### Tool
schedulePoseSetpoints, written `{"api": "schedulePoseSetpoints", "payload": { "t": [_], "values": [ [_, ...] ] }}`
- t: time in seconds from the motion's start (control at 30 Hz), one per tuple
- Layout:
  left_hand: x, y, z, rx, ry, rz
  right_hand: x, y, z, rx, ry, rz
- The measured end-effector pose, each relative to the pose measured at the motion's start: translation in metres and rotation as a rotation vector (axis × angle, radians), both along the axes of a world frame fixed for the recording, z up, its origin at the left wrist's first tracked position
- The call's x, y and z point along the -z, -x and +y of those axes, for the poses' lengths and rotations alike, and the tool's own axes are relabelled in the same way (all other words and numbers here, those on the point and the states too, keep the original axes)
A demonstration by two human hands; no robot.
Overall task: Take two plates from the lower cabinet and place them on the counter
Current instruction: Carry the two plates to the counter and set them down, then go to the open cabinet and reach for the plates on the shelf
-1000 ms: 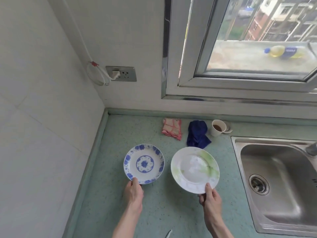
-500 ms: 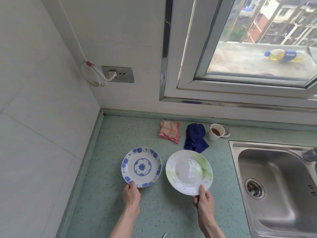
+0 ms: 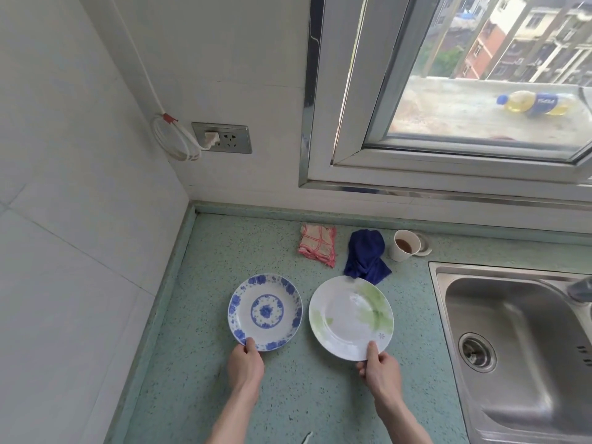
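Note:
Two plates sit side by side on the green speckled counter [image 3: 304, 395]. The blue-patterned plate [image 3: 265, 311] is on the left; my left hand [image 3: 245, 363] grips its near rim, thumb on top. The white plate with green leaf marks [image 3: 350, 318] is on the right, and my right hand [image 3: 381, 371] pinches its near rim with the thumb over the edge. Both plates look flat or nearly flat on the counter. The lower cabinet is out of view.
Behind the plates lie a pink checked cloth [image 3: 317, 245], a dark blue cloth [image 3: 366, 256] and a paper cup [image 3: 404, 249] with brown liquid. A steel sink [image 3: 525, 354] is on the right. A tiled wall with a socket [image 3: 221, 137] borders the left; a window is above.
Both plates have come down flatter onto the counter; the white plate, earlier tilted, now lies level. Both hands keep hold of the rims.

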State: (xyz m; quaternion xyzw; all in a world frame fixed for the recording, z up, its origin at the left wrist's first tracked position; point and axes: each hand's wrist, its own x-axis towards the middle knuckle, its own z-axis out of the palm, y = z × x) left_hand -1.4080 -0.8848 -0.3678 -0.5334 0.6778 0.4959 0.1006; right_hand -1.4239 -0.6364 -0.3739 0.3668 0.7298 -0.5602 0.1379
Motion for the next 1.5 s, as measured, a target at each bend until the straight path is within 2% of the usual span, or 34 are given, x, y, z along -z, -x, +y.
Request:
{"api": "schedulePoseSetpoints", "payload": {
  "t": [0.13,0.33,0.57,0.73,0.83,0.93,1.03,1.23,1.37,1.5],
  "values": [
    [0.003,-0.002,-0.001,-0.028,0.003,-0.002,0.001,0.001,0.001,0.008,0.008,-0.094],
    [0.008,-0.007,-0.002,-0.166,-0.166,0.074,-0.006,-0.002,-0.001,0.103,0.088,-0.121],
    [-0.003,-0.010,-0.003,-0.224,-0.229,0.035,-0.009,0.001,0.009,-0.144,-0.096,-0.152],
    [-0.014,-0.020,-0.003,-0.244,-0.209,0.089,-0.015,-0.007,0.013,-0.277,-0.238,-0.083],
    [-0.026,-0.032,-0.001,-0.187,-0.185,0.149,-0.034,-0.013,0.011,-0.268,-0.295,0.093],
    [-0.039,-0.048,0.006,-0.031,-0.068,0.255,-0.058,-0.018,0.009,-0.269,-0.323,0.260],
    [-0.057,-0.066,0.018,0.137,0.132,0.351,-0.071,-0.019,0.016,-0.386,-0.311,0.447],
    [-0.099,-0.093,0.051,0.157,0.455,0.507,-0.089,-0.014,0.037,-0.689,-0.361,0.644],
    [-0.131,-0.121,0.077,0.218,0.720,0.514,-0.121,-0.005,0.045,-0.926,-0.397,0.846],
    [-0.157,-0.160,0.100,0.282,0.987,0.440,-0.151,0.001,0.043,-1.144,-0.418,1.036]
  ]
}}
